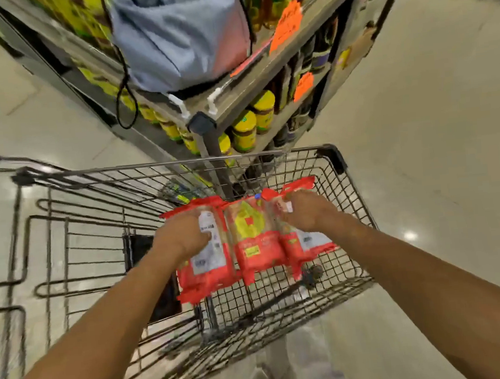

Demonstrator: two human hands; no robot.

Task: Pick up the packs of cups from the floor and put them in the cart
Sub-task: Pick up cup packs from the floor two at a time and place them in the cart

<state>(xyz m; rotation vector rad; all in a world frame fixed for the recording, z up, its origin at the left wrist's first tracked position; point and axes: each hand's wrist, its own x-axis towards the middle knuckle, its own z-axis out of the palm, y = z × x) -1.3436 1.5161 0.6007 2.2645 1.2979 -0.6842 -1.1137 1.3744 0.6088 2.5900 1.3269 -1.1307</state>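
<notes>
Red plastic packs of cups [251, 237], three side by side, are inside the grey wire shopping cart [335, 163], low over its mesh bottom; I can't tell whether they touch it. My left hand [183, 236] grasps the left pack and my right hand [305, 211] grasps the right one, with the middle pack squeezed between them. To do this well, I'd hold that inward squeeze even, lower the row flat until the mesh takes the weight, then let go on both sides together.
</notes>
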